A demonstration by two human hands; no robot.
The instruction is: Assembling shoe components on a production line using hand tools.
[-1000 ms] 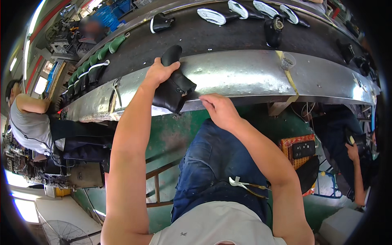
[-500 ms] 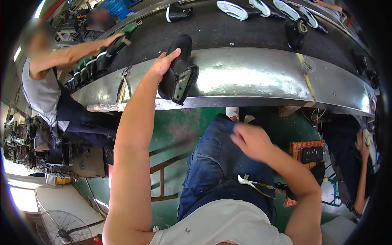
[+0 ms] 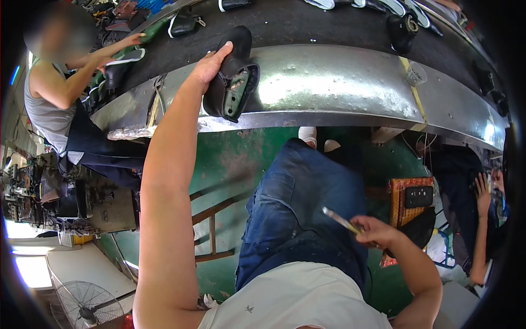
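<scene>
Moved since the earlier frame: one hand tool (image 3: 341,219), off the lap (image 3: 285,197) and into the right hand (image 3: 377,231). Left: the left hand (image 3: 211,67), closed round one black boot (image 3: 234,64), toe pointing away, opening toward the person, green insert (image 3: 236,90) (holes showing) within. Middle: the boot, before the metal bench edge (image 3: 339,82); contact unclear. Right: the right hand, gripping the tool, pale tip angled up-left, well apart from the boot. Step, as judged: tool taken up, boot steadied. Next move seemingly calls for closing that gap, left grip kept firm.

Boot (image 3: 234,70) left of cup (image 3: 416,73)
</scene>
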